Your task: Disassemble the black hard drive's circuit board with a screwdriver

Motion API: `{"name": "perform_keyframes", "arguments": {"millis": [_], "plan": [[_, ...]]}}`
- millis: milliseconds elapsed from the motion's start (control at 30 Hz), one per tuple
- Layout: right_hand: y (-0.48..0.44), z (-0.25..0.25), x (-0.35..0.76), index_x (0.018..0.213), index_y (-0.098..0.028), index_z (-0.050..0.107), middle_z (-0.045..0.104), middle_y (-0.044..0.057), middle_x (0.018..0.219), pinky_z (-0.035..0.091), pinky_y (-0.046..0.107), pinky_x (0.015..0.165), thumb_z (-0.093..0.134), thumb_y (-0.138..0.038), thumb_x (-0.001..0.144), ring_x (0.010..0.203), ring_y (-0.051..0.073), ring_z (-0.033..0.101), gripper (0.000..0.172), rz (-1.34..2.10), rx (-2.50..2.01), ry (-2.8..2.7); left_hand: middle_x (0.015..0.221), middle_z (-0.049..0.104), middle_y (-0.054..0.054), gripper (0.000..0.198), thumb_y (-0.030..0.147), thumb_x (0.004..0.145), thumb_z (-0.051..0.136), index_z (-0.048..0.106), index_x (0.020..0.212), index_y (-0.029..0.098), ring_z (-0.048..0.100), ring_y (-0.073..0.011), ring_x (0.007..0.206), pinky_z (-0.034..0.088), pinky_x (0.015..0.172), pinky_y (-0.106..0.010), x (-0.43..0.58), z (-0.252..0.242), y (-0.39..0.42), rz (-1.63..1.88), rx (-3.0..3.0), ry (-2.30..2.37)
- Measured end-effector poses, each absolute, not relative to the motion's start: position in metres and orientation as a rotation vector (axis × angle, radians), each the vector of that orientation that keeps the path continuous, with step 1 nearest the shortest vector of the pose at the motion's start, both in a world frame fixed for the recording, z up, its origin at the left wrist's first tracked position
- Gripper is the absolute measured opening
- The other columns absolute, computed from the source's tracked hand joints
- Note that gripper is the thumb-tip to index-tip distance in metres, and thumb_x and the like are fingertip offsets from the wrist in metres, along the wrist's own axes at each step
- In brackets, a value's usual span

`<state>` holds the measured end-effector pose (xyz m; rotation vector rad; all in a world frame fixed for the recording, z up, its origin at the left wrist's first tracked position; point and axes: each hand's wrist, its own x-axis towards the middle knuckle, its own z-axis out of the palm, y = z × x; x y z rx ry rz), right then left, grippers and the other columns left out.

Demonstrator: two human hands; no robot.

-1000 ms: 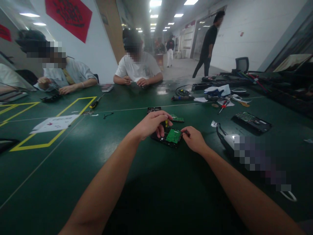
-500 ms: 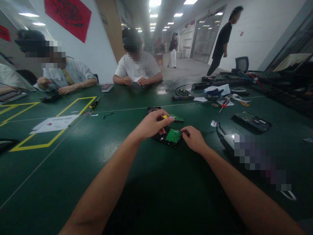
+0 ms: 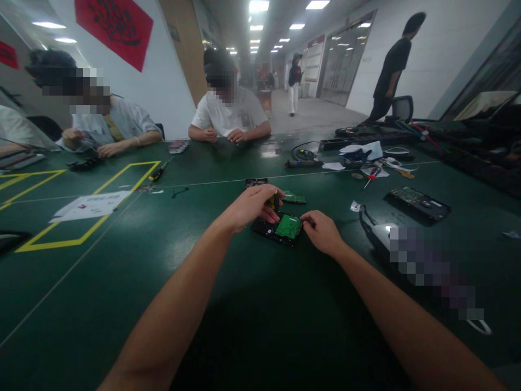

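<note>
A hard drive [image 3: 268, 228] lies on the green table with its green circuit board [image 3: 288, 226] facing up. Over its far left part, my left hand [image 3: 260, 203] is closed round the yellow-and-black handle of a screwdriver [image 3: 273, 201]; the shaft and tip are hidden by the fingers. At the drive's right edge, my right hand [image 3: 321, 231] grips the edge between bent thumb and fingers. Just behind the drive lies a loose green circuit board [image 3: 293, 198]. Another drive [image 3: 256, 182] is partly covered by my left hand.
Another hard drive [image 3: 419, 203] sits at the right, beyond a long strapped bag-like item [image 3: 427, 266], partly pixelated. A red screwdriver [image 3: 371, 176] and an electric screwdriver [image 3: 303, 163] lie farther back. A yellow-black screwdriver [image 3: 158, 171] lies left. Two co-workers sit across the table.
My left hand has turned over the screwdriver, so more of the handle's side shows and its yellow end no longer faces me. My right hand stays put. A person walking behind has moved right.
</note>
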<state>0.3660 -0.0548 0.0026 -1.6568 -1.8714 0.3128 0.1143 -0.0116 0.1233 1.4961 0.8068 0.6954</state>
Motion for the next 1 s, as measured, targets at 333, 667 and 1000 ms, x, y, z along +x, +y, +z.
{"name": "perform_keyframes", "arguments": {"millis": [333, 667, 1000], "plan": [[-0.0550, 0.0021, 0.3653, 0.105, -0.019, 0.070, 0.070, 0.006, 0.100, 0.048, 0.033, 0.077, 0.057, -0.016, 0.091, 0.083, 0.019, 0.063, 0.020, 0.294, -1.649, -1.866, 0.080, 0.063, -0.003, 0.026, 0.045, 0.098, 0.061, 0.070, 0.105, 0.022, 0.061, -0.0110, 0.057, 0.049, 0.050, -0.022, 0.1123, 0.1247, -0.0122, 0.687, 1.774, 0.887], [-0.0556, 0.0043, 0.3647, 0.109, -0.019, 0.071, 0.071, 0.008, 0.104, 0.049, 0.034, 0.078, 0.057, -0.016, 0.092, 0.084, 0.019, 0.064, 0.022, 0.309, -1.640, -1.860, 0.102, 0.073, -0.008, 0.025, 0.037, 0.101, 0.054, 0.070, 0.111, 0.020, 0.062, -0.0086, 0.055, 0.048, 0.047, -0.021, 0.1129, 0.1269, -0.0132, 0.712, 1.775, 0.821], [-0.0558, 0.0048, 0.3651, 0.108, -0.019, 0.070, 0.070, 0.007, 0.105, 0.048, 0.032, 0.074, 0.056, -0.017, 0.093, 0.083, 0.018, 0.064, 0.021, 0.331, -1.650, -1.854, 0.099, 0.071, -0.010, 0.027, 0.038, 0.102, 0.050, 0.067, 0.110, 0.019, 0.071, -0.0158, 0.063, 0.056, 0.055, -0.028, 0.1135, 0.1239, -0.0113, 0.719, 1.506, 0.782]]}}
